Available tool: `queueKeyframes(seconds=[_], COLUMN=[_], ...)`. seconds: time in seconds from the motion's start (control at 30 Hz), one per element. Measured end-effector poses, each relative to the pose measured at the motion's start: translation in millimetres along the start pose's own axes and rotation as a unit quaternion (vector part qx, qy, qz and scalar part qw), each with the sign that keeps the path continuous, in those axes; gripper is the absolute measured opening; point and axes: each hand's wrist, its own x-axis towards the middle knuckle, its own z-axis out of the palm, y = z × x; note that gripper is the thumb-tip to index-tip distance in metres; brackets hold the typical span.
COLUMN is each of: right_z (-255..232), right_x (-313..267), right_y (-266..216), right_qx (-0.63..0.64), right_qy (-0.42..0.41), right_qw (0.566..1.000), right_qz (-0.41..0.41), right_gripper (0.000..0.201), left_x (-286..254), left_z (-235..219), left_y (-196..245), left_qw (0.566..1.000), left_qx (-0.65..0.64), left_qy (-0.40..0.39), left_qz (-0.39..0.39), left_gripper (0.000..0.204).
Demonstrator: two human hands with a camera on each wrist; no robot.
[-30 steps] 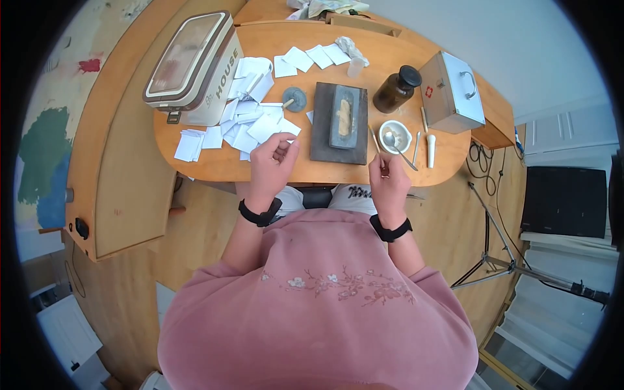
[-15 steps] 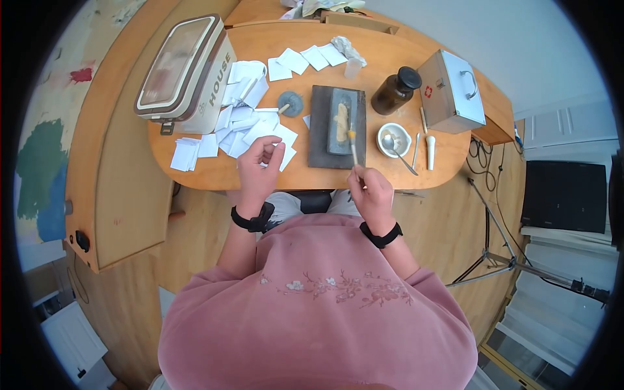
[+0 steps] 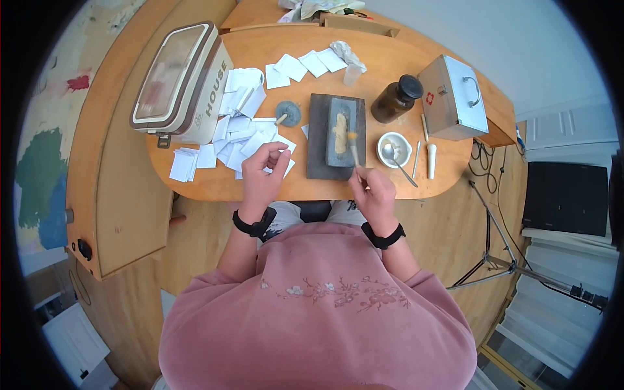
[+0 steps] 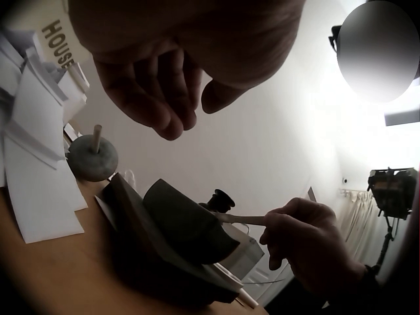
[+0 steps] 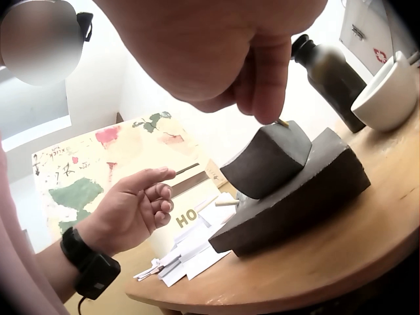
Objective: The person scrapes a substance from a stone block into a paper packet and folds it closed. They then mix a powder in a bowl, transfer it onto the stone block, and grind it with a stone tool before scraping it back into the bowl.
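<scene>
My right hand (image 3: 375,190) pinches the handle of a small brush (image 3: 355,151) between thumb and fingers. Its yellowish bristles overlap the right side of a long grey stone trough (image 3: 339,160) in the head view. Tan powder (image 3: 340,133) lies along the trough's hollow, and the trough rests on a dark slab (image 3: 318,146). Left of the slab my left hand (image 3: 262,177) hovers at the table's front edge, fingers loosely curled, holding nothing. Beyond it lie loose white paper squares (image 3: 257,141) and a round grey stone disc (image 3: 290,112) with a wooden peg handle.
Right of the slab are a white mortar (image 3: 383,159) with a metal spoon (image 3: 407,171), a white pestle (image 3: 431,160) and a dark brown bottle (image 3: 391,103). A metal case (image 3: 448,104) stands at the right, a lidded "HOUSE" box (image 3: 205,107) at the left.
My right hand has moved left from beside the mortar, bringing the brush over the trough. The left hand has shifted only slightly, still holding nothing.
</scene>
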Motion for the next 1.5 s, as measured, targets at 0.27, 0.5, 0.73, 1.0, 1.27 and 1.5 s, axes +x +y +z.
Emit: queueKeyframes(seconds=[0.27,0.5,0.73,1.0,1.27,1.5], right_z=[3,25,25,24,31,30], right_x=[6,5,8,14,40,65], right_y=[5,-12,-8,4,15,30], right_qx=[0.029,0.096,0.114,0.134,0.168,0.173], right_qy=[-0.023,0.016,0.051,0.040,0.026,0.041], right_qw=[0.999,0.995,0.982,0.979,0.967,0.960], right_qz=[-0.009,0.028,0.143,0.146,0.190,0.215], right_gripper=[0.017,0.013,0.011,0.011,0.012,0.011], left_x=[8,10,8,8,4,1], left_z=[3,1,-6,-4,-3,-7], left_y=[-2,-4,-4,4,-2,1], left_qw=[1.000,1.000,1.000,1.000,0.999,0.999], left_qx=[-0.010,0.001,0.014,0.007,0.032,0.022], left_qy=[-0.010,-0.007,-0.003,-0.008,-0.037,-0.027], left_qz=[-0.010,-0.013,-0.012,-0.019,-0.009,-0.010], left_gripper=[0.011,0.011,0.011,0.010,0.012,0.012])
